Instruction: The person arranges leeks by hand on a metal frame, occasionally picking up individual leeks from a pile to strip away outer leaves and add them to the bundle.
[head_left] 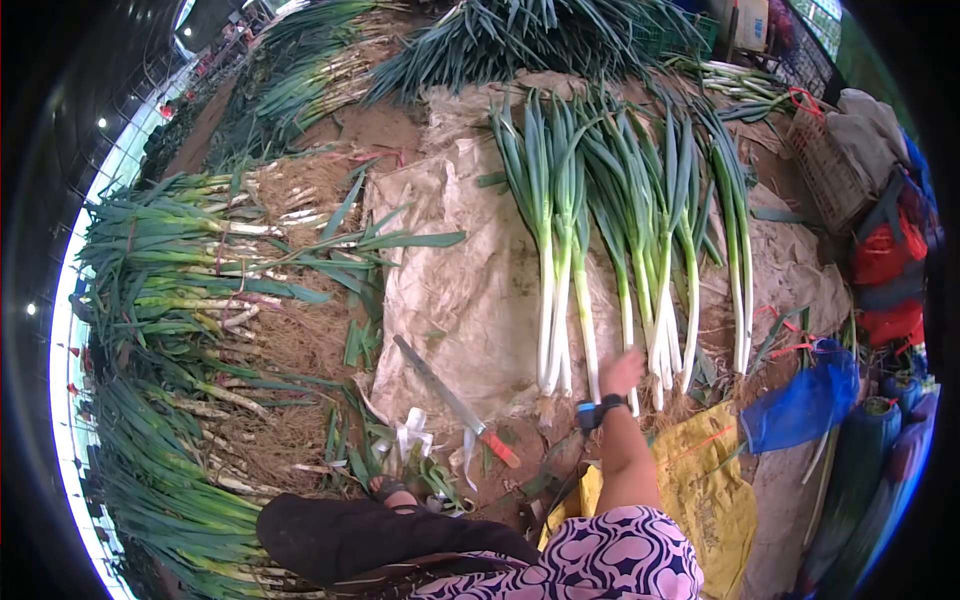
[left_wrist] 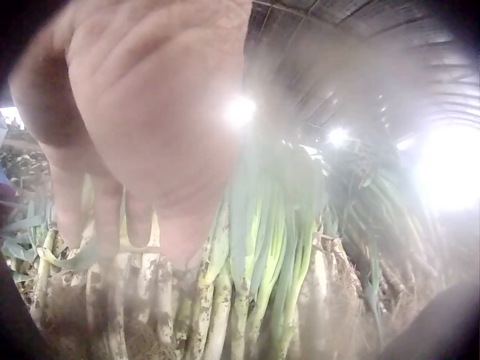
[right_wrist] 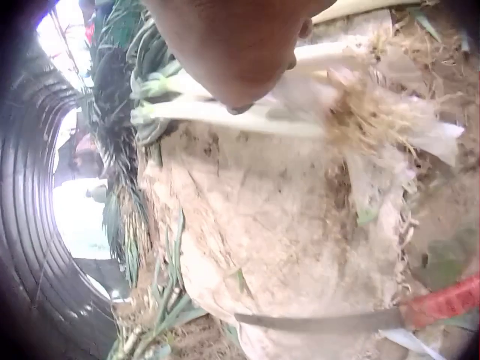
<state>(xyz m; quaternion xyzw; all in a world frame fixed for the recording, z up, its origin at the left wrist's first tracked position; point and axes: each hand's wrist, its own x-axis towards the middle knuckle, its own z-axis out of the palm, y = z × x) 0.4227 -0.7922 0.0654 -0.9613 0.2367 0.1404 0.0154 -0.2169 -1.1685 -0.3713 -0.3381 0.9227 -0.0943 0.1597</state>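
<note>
My right hand [head_left: 622, 372] grips the white shank of a leek [head_left: 627, 300] lying between two groups of leeks on the sheet. Close up in the right wrist view, my right hand's fingertips [right_wrist: 240, 108] come down over white shanks with straw-coloured roots [right_wrist: 367, 112]. The palm of my left hand [left_wrist: 150, 105] fills the upper part of the left wrist view, its fingers pointing straight down to muddy, untrimmed leeks [left_wrist: 214, 307]. That hand is hidden in the head view. A knife with a red handle [head_left: 500, 449] lies left of my right hand.
Rows of untrimmed leeks [head_left: 160, 270] with brown roots line the left side. A pale sheet [head_left: 450, 270] covers the ground. Plastic strips [head_left: 412, 435] lie by my foot. To the right are a yellow sack [head_left: 715, 490], a blue bag [head_left: 800, 400] and a crate [head_left: 828, 165].
</note>
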